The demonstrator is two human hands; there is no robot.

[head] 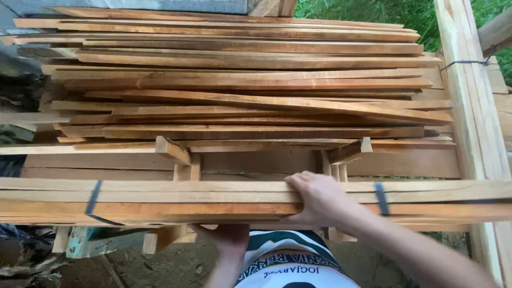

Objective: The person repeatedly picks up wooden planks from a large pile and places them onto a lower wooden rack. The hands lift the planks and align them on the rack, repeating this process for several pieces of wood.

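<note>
bare forearms, white-and-green printed shirt (290, 261)

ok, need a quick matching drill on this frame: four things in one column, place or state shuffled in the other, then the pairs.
Things:
1. right hand
2. left hand
3. dark straps
4. loose slat stack

Place or state:
A. piled on the rack behind the bundle
B. wrapped around the bundle near each end
C. under the bundle, supporting it
D. gripping over the bundle's top edge

Pairs: 1-D, 2-C, 3-B, 4-A
</note>
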